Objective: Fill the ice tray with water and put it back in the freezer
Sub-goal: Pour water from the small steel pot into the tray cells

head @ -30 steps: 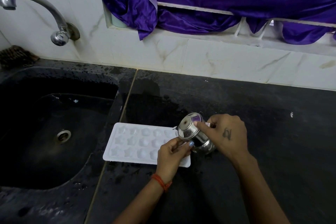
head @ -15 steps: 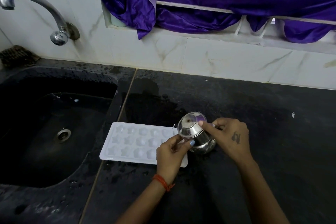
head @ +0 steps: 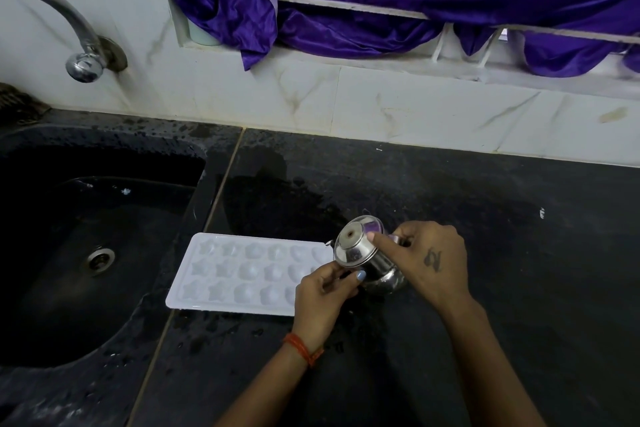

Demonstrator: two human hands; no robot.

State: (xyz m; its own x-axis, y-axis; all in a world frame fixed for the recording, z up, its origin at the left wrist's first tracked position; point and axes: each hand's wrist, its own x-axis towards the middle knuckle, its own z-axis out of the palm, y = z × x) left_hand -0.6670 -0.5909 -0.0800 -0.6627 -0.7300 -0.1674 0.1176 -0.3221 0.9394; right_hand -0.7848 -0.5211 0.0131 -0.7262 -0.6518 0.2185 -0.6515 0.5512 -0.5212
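Currently both hands grip the steel pot (head: pixel 363 253) tipped toward the ice tray (head: pixel 242 270), lying lengthwise just left of left hand (head: pixel 322 295) and right hand (head: pixel 429 260).

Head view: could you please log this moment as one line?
step: pouring | steel pot: tilted over ice tray | left hand, right hand: holding pot | tray: on counter beside sink

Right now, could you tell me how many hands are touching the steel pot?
2: the left hand pinches the steel pot at its near side; the right hand grips its right side, forefinger on the rim.
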